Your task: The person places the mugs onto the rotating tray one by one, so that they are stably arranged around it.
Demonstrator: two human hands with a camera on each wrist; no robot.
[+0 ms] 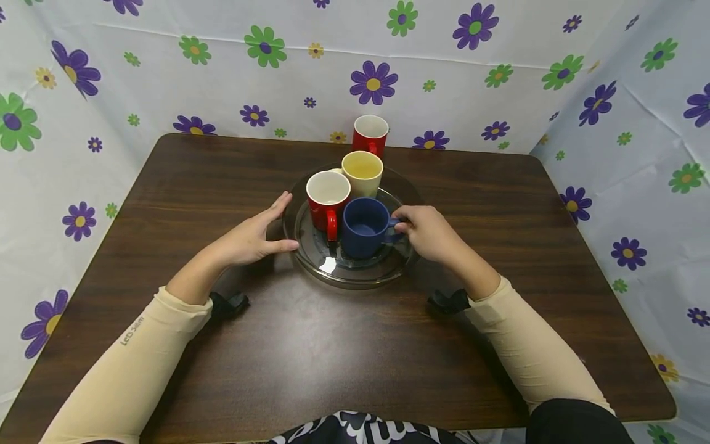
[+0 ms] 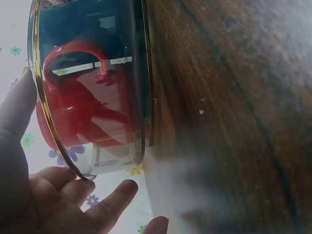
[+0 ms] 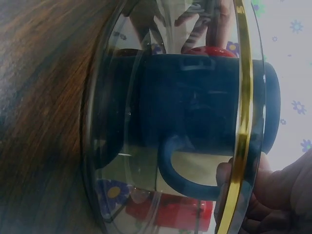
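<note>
A round smoky glass dish with a gold rim stands on the table. Inside it are a red mug with a white interior, a yellow mug and a blue mug. My right hand pinches the blue mug's handle, which points right. Through the glass in the right wrist view, fingertips show at the blue handle. At the dish's left side my left hand spreads its thumb and fingers along the rim. The red mug's handle shows through the glass.
Behind the dish, a second red mug stands near the far edge of the dark wooden table. A flower-patterned white cloth hangs behind and beside the table. Black wrist straps sit under both forearms.
</note>
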